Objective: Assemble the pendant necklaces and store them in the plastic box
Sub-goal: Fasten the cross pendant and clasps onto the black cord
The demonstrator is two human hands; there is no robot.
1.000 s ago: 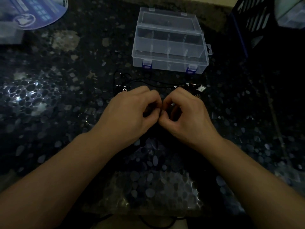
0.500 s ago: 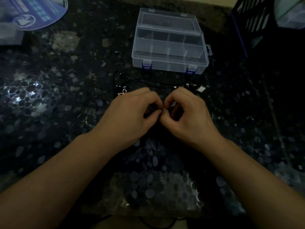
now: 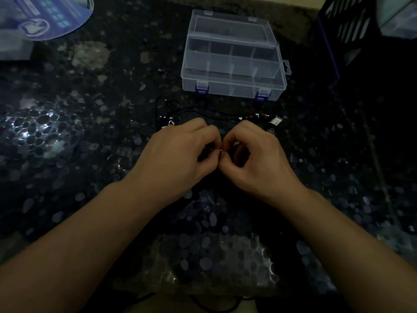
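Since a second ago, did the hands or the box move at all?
Hardly. The left hand and right hand stay fingertip to fingertip, still pinching a tiny metal piece between them. Nothing was picked up or let go. The plastic box and black cord lie where they were.

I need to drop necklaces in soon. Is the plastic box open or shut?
Shut: the plastic box has its clear lid down and both blue latches at the front.
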